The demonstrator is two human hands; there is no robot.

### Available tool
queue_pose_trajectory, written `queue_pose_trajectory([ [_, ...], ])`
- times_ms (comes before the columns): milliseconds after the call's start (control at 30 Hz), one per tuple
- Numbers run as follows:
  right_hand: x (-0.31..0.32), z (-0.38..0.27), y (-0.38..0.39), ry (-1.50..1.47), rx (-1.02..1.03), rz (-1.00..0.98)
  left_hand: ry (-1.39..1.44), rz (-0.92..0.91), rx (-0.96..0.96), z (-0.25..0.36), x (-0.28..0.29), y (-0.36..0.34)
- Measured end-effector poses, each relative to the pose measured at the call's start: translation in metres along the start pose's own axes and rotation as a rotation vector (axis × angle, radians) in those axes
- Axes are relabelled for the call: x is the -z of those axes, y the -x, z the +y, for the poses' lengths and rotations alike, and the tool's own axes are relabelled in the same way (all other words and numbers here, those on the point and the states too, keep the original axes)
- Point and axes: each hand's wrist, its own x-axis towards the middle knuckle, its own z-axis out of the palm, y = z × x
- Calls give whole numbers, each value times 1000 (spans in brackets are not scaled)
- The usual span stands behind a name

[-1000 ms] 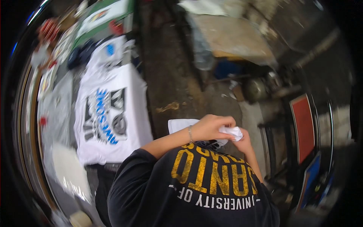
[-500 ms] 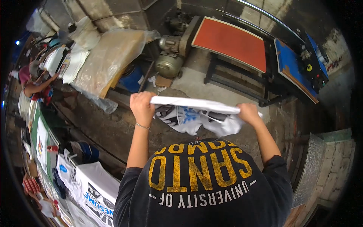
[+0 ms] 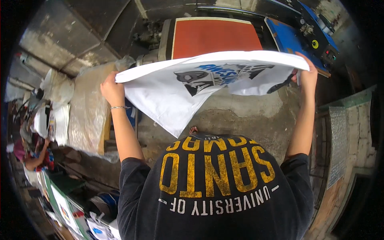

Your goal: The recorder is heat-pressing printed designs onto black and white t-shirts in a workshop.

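Note:
A white cloth (image 3: 160, 94) with black, grey and blue print hangs stretched between my two hands, held up in front of my chest. My left hand (image 3: 113, 89) is closed on one upper corner. At the opposite upper corner, my right hand (image 3: 307, 76) grips the edge. The top edge runs in a bowed line from hand to hand, while the lower part droops to a point on the left. Whether it is a shirt or a flat panel, I cannot tell. Beyond its upper edge lies a red-topped table (image 3: 216, 38), partly covered by the cloth in this view.
A blue-topped press machine (image 3: 280, 38) stands at the far right. On the left is a plastic-covered table (image 3: 86, 108). A person (image 3: 34, 154) works at the far left beside stacked white sheets (image 3: 60, 124). A green-edged bench (image 3: 60, 192) holds printed cloth.
My hands have risen and spread wider apart, opening out the cloth so more of its print shows. My view has turned, and the red-topped table now appears closer and more central.

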Motion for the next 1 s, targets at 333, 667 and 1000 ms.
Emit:
queue_pose_trajectory([
  [333, 33, 39, -75, -383, -9, 218, 882, -170, 249, 11, -81, -116],
  [667, 22, 30, -152, -580, 337, 489, 897, -161, 243, 75, -93, -169],
  [1000, -86, 121, -334, -264, -82, 190, 381, -470, 440, 73, -283, -281],
])
